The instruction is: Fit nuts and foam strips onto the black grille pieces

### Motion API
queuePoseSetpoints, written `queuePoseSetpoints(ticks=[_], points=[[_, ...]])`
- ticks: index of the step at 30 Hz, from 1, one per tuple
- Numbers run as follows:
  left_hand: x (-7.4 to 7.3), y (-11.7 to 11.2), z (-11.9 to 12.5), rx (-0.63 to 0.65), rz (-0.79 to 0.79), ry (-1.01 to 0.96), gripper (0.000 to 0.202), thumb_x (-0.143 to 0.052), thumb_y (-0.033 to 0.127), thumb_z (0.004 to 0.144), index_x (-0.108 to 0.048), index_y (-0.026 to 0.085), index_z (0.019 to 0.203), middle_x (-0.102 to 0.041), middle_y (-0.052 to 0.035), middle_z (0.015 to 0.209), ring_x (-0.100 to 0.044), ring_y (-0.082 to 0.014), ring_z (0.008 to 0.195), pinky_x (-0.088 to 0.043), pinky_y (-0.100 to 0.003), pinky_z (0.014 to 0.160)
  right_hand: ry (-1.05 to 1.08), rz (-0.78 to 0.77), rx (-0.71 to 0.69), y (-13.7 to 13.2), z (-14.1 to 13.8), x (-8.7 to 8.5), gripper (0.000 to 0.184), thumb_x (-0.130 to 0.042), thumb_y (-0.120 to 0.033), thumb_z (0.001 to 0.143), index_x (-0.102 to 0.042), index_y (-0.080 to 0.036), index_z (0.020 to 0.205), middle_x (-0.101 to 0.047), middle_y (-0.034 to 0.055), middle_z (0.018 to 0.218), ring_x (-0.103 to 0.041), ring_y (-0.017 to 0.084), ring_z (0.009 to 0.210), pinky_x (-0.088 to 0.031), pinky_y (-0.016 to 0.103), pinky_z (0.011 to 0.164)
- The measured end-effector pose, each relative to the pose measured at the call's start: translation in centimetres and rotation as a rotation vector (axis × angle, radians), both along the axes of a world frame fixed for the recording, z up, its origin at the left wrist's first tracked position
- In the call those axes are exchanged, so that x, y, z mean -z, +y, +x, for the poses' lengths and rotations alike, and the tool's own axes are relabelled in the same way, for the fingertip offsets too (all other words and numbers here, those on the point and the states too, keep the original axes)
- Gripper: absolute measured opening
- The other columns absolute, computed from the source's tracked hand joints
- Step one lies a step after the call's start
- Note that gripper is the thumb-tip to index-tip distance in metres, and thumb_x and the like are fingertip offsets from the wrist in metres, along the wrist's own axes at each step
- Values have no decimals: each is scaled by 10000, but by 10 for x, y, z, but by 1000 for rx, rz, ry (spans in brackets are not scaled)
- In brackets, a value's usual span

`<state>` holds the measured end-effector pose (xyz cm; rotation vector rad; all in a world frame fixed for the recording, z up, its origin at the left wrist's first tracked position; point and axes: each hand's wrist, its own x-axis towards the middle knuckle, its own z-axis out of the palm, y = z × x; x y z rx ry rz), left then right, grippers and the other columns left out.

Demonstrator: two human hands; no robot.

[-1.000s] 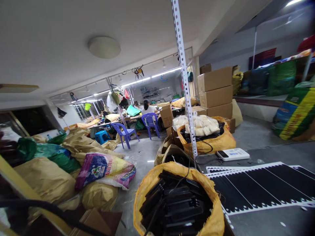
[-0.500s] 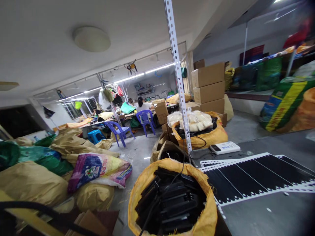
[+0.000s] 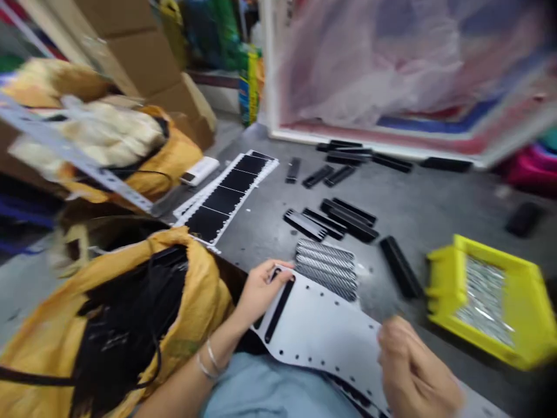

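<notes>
My left hand rests on the left end of a white backing sheet that lies at the near edge of the grey table; its fingers curl over a black strip there. My right hand is at the sheet's right end, fingers bent and blurred. Just beyond the sheet lies a small stack of grey ribbed pieces. Several black bars lie scattered on the table further out.
A yellow bin of shiny metal parts stands at the right. A yellow sack of black parts stands at my left, another sack behind it. Sheets of black strips and a white device lie at the table's far left.
The view has swung from the room down and right onto the table. Both my hands and the white sheet have come into sight.
</notes>
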<state>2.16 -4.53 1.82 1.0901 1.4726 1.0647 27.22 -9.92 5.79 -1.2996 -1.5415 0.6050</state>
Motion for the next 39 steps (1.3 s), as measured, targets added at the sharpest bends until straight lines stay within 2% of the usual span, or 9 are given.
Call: queuePoseSetpoints(ticks=[4,8,11,15,19,22,26,30,39], points=[[-5,-6,9,37,-31,-38,391,-688,551,896,-732,170,969,-761,-51,878,-690,-203,810,-540,-275,719,-13,-42,-169,7,-26,16,256,-452,-198,1065,-694,-230,989,-659,61,897,-665,197,829,-543,321,730],[-5,-14,21,64,2,-27,343,-688,514,916,-714,172,901,-745,-30,840,-677,-173,783,-517,-240,708,-119,0,-238,19,-62,34,337,-566,-206,1032,-618,-224,1364,-643,95,1060,-663,209,928,-559,339,828],[0,-17,22,77,49,59,293,-678,466,939,-708,180,883,-735,-15,824,-665,-158,763,-502,-229,708,-73,-10,-212,17,-69,40,272,-580,-188,1019,-680,-239,1267,-629,88,1017,-645,213,910,-558,357,816],[10,-23,15,102,130,213,226,-622,402,988,-709,199,941,-750,-10,885,-684,-161,813,-504,-233,754,326,-282,-456,4,-50,31,61,-632,-248,1000,-689,-269,998,-637,60,1069,-680,212,982,-577,411,919],[15,-25,1,132,198,352,189,-631,348,983,-690,204,876,-725,23,811,-668,-135,739,-483,-212,714,701,-450,-444,12,-23,15,85,-578,-345,1030,-570,-316,1110,-596,26,1112,-660,129,678,-617,328,621],[12,-18,-7,117,244,413,219,-639,316,973,-666,200,790,-682,34,748,-636,-121,702,-469,-210,711,228,-267,-285,35,-21,12,226,-641,-244,989,-644,-308,1206,-581,40,1076,-642,143,769,-560,278,614],[6,-3,-12,127,206,389,109,-655,293,963,-740,226,967,-762,11,936,-697,-145,866,-496,-220,806,-361,75,-309,63,-43,22,316,-592,-180,1019,-657,-215,1326,-696,94,1104,-650,206,938,-532,374,803],[5,7,-12,203,158,326,151,-639,305,979,-770,251,1032,-783,5,1028,-712,-160,964,-506,-232,881,-452,163,-382,75,-58,33,133,-624,-201,1010,-744,-185,1066,-746,83,1027,-631,207,893,-512,362,765],[3,15,-12,211,-23,268,173,-670,382,938,-773,244,931,-785,26,919,-704,-163,865,-500,-238,797,-458,76,-398,80,-62,31,142,-632,-175,997,-766,-165,1044,-727,98,1016,-595,206,889,-536,344,752]])
